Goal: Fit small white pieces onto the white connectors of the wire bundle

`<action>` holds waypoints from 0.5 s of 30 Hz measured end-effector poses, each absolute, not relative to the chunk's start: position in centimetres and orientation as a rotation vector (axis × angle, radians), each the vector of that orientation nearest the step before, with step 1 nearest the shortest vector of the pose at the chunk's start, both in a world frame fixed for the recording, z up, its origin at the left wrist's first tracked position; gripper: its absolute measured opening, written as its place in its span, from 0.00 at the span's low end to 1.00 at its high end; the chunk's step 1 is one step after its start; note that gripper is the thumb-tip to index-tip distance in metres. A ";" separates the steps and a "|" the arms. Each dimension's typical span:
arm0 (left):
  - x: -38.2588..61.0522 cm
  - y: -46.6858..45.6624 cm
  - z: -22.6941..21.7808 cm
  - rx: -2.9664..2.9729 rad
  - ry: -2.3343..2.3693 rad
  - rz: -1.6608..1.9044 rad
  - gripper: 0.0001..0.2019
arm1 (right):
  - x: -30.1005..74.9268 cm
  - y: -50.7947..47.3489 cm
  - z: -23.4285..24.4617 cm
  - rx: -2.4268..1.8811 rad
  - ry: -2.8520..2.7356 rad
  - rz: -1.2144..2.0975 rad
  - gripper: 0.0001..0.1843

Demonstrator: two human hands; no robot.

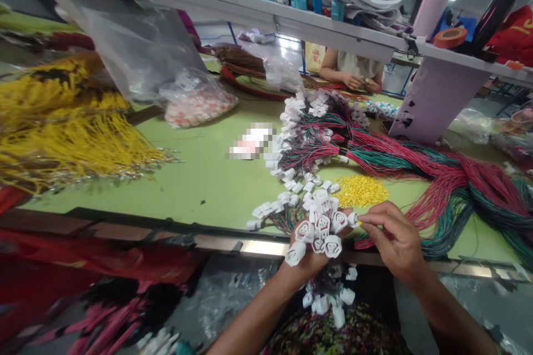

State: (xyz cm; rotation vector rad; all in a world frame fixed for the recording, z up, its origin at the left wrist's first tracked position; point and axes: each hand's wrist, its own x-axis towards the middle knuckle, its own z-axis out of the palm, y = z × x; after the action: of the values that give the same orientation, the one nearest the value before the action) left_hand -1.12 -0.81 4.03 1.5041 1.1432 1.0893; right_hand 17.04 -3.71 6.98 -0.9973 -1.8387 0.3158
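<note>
While our left hand (310,255) clenched a bunch of white connectors (320,227), our right hand (395,236) pinched one connector (353,219), near yellow bits (360,189) on the green table (208,194); a slack grip could have dropped connectors or snagged their wires (400,150).

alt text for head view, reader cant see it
A person's left hand grips a bunch of white plastic connectors on wires while the right hand pinches one connector. Beyond, a green table holds red and green wires, yellow wires and yellow bits.
</note>
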 end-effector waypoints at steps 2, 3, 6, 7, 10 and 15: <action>-1.1 -0.7 4.1 1.534 1.158 1.094 0.11 | 17.1 -3.6 6.9 -0.974 -1.860 0.263 0.11; -1.1 -0.7 4.2 1.550 1.154 1.089 0.10 | 17.1 -3.6 6.9 -0.965 -1.869 0.244 0.12; -1.1 -0.7 4.1 1.593 1.153 1.077 0.08 | 17.1 -3.6 7.0 -0.946 -1.889 0.210 0.13; -1.1 -0.7 4.0 1.602 1.152 1.078 0.08 | 17.1 -3.6 7.0 -0.943 -1.894 0.209 0.13; -1.1 -0.8 2.9 1.603 1.160 1.126 0.09 | 17.1 -3.5 6.9 -0.942 -1.893 0.219 0.13; -1.2 -0.8 1.3 1.529 1.225 1.216 0.06 | 16.9 -3.3 6.9 -0.942 -1.844 0.302 0.12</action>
State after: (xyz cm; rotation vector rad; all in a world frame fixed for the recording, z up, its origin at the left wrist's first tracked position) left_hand -1.19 -0.80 1.35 1.5290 1.2248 1.2160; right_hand 16.93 -3.31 6.88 -0.9423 -1.8444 0.3017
